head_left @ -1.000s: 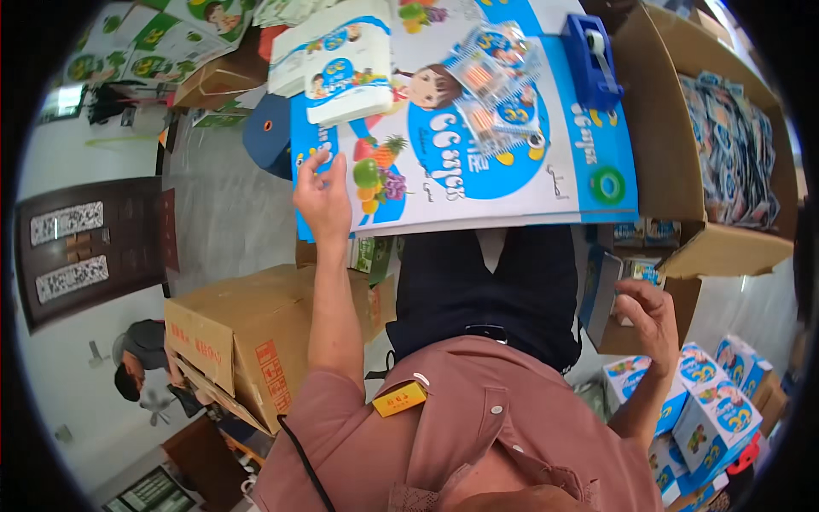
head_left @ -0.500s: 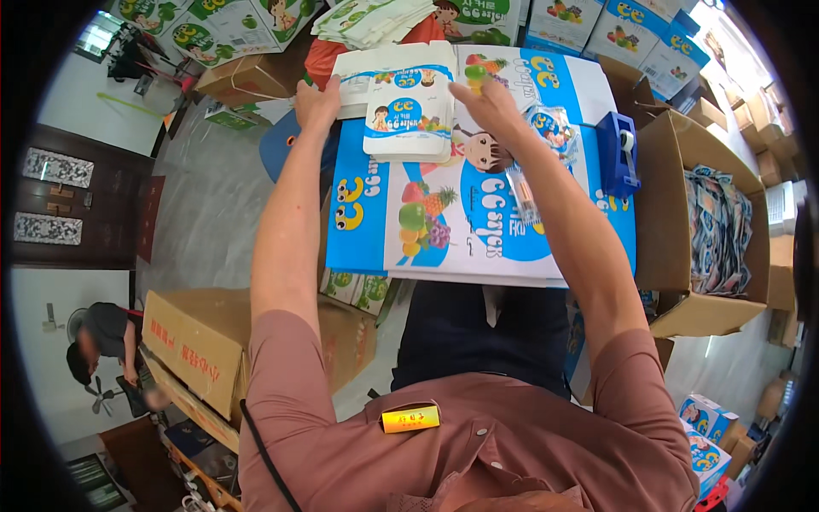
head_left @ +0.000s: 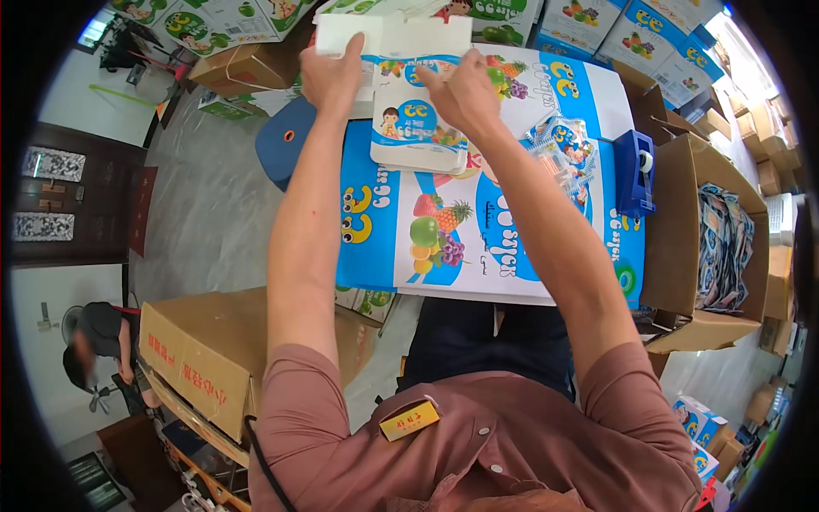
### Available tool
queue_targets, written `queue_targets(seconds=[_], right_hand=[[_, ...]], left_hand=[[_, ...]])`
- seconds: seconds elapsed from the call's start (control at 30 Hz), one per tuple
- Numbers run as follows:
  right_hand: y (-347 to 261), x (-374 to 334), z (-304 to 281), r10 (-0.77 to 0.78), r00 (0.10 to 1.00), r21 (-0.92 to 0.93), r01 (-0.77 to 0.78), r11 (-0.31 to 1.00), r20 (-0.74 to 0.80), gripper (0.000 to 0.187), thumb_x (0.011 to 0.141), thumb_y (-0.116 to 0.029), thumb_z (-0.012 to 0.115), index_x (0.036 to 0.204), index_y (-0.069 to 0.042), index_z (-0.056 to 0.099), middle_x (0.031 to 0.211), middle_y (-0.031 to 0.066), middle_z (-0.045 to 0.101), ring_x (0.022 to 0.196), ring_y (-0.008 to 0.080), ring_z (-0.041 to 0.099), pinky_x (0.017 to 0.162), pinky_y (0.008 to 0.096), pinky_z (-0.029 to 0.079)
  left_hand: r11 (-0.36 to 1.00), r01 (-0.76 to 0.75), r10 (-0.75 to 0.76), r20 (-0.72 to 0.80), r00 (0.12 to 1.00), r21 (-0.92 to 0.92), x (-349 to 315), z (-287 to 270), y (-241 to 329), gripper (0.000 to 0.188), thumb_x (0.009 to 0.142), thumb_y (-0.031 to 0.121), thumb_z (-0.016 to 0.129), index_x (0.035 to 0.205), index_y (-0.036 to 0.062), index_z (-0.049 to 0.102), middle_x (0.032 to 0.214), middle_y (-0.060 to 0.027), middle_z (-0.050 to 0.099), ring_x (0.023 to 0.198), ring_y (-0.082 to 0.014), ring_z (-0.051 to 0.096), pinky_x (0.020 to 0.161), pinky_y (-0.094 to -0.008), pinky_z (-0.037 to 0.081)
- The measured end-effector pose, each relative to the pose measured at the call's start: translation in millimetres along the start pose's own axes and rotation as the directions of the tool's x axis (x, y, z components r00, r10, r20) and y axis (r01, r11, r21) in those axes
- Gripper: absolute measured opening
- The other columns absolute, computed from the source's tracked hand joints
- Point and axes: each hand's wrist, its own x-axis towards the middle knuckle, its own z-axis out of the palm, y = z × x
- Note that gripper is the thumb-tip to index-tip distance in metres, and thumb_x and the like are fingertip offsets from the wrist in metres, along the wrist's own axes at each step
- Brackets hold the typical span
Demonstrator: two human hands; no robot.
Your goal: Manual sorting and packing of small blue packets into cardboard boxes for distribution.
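Over the far left part of a large blue-and-white printed carton (head_left: 358,247), I hold a small flat-looking box (head_left: 418,149), white with blue bands and a cartoon print. Its white flaps (head_left: 422,36) stick out at the far end. My left hand (head_left: 335,78) grips the box's left far side, thumb on a flap and fingers hidden behind. At the right edge, my right hand (head_left: 465,94) holds it with the thumb across the printed panel. Several small clear printed packets (head_left: 570,143) lie right of my right forearm.
A blue tape dispenser (head_left: 633,175) and green tape roll (head_left: 625,279) rest on the large carton's right side. Beyond stands an open cardboard box (head_left: 674,222) full of packets. A blue stool (head_left: 281,145) and a brown box (head_left: 205,341) are at left. Someone bends over at far left.
Both hands have shifted with the small box, its far flaps now higher in view. My right thumb has moved inward over the printed panel. The camera view has shifted slightly.
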Motion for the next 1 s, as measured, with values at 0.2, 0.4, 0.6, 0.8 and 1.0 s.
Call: queue_targets(seconds=[0.2,0.4,0.6,0.8,1.0], right_hand=[[-42,-47,-85,0.139,0.987,0.774,-0.026,0.632,-0.080,0.089,0.089,-0.061,0.071,0.133,0.012,0.049,0.126,0.0225,0.059,0.116,0.0256,0.061,0.100,0.0363,0.048],[-35,-88,-121,0.171,0.975,0.888,0.048,0.458,-0.140,0.067,0.088,-0.057,0.075,0.113,0.003,0.059,0.102,0.0097,0.058,0.096,0.0142,0.052,0.084,0.0324,0.044],[-6,-175,-119,0.066,0.968,0.800,0.159,0.578,-0.240,0.066,0.096,-0.039,0.067,0.137,0.008,0.046,0.122,0.0152,0.054,0.106,0.0201,0.055,0.092,0.0315,0.046],[13,-212,-106,0.103,0.988,0.894,0.056,0.445,-0.114,0.090,0.092,-0.035,0.074,0.153,0.012,0.028,0.142,0.0264,0.048,0.128,0.0291,0.051,0.109,0.0380,0.042],[33,-224,-88,0.057,0.991,0.628,0.032,0.777,-0.121,0.085,0.087,-0.036,0.079,0.147,0.010,0.040,0.134,0.0239,0.056,0.122,0.0292,0.058,0.105,0.0406,0.046]], left_hand=[[0.744,-0.313,0.145,-0.316,0.938,-0.590,-109,-71,71,0.082,0.077,0.036,0.090,0.129,-0.0077,0.044,0.122,-0.0211,0.057,0.113,-0.0291,0.061,0.102,-0.0395,0.048],[0.440,-0.610,0.336,-0.508,0.793,-0.659,-190,-66,80,0.072,0.082,0.024,0.084,0.129,-0.0056,0.039,0.123,-0.0180,0.049,0.116,-0.0243,0.051,0.105,-0.0408,0.042],[0.658,-0.435,0.193,-0.420,0.887,-0.615,-238,-59,51,0.068,0.083,0.019,0.078,0.131,-0.0050,0.037,0.123,-0.0169,0.046,0.115,-0.0230,0.048,0.103,-0.0403,0.041],[0.621,-0.430,0.281,-0.326,0.903,-0.656,-278,-56,32,0.067,0.087,0.021,0.075,0.136,-0.0057,0.037,0.125,-0.0149,0.049,0.115,-0.0225,0.049,0.104,-0.0401,0.041],[0.511,-0.294,0.314,-0.143,0.939,-0.808,-294,-46,-1,0.070,0.097,0.026,0.063,0.149,-0.0069,0.029,0.140,-0.0161,0.047,0.126,-0.0235,0.048,0.110,-0.0376,0.038]])
